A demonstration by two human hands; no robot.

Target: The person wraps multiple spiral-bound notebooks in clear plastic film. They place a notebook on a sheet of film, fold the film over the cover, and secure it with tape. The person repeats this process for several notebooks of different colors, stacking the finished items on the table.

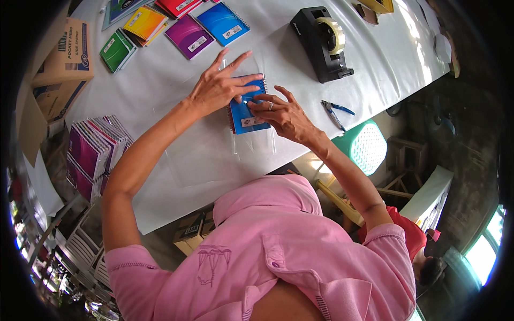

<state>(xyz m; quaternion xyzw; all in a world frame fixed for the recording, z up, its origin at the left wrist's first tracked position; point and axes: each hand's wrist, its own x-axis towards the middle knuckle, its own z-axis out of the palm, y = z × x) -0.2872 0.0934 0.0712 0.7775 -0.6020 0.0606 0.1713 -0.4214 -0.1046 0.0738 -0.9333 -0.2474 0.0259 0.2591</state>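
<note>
A blue spiral notebook [242,113] lies on the white table [176,155], partly inside a clear plastic sleeve [254,143] that extends toward me. My left hand [217,88] lies flat on the notebook's upper left part, fingers spread, pressing it down. My right hand [282,113], with a ring on one finger, rests on the notebook's right side, and its fingertips pinch at the cover near the middle. The two hands almost touch above the notebook.
A black tape dispenser [323,44] stands at the back right, with a blue-handled tool [335,112] by the table edge. Green [118,50], yellow [144,22], purple [188,36] and blue [223,23] notebooks lie at the back. A notebook stack [93,152] and cardboard box [67,51] are left, a green stool [365,145] right.
</note>
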